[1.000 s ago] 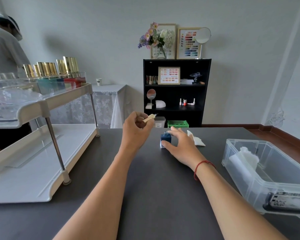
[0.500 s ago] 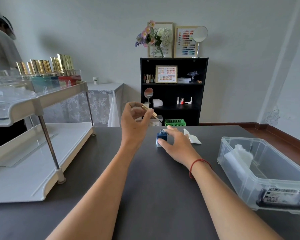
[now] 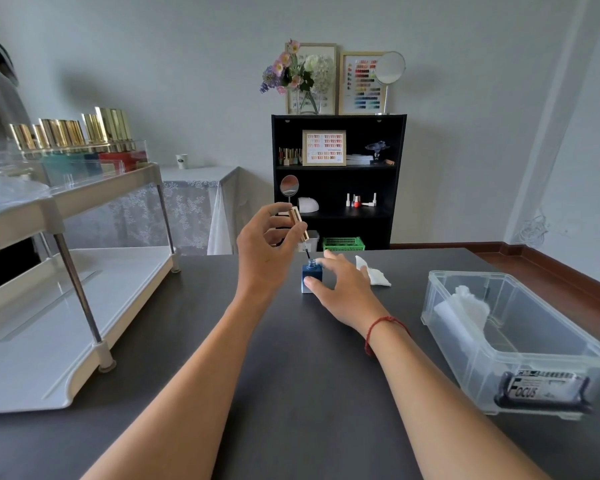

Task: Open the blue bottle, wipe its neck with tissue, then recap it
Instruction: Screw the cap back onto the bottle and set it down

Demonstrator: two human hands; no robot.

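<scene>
The blue bottle (image 3: 311, 276) stood uncapped on the dark table (image 3: 291, 393), steadied between thumb and fingers of the right hand (image 3: 340, 289). The left hand (image 3: 265, 252), at its 10 o'clock, pinched the gold cap (image 3: 299, 224), brush tip just above the neck. Tissue (image 3: 373, 274) lay at 3 o'clock.

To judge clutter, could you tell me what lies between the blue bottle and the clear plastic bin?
In the head view, the right hand and a crumpled white tissue lie between them.

Cap (image 3: 299, 224) turned upright, brush entering bottle (image 3: 311, 276) neck.
</scene>
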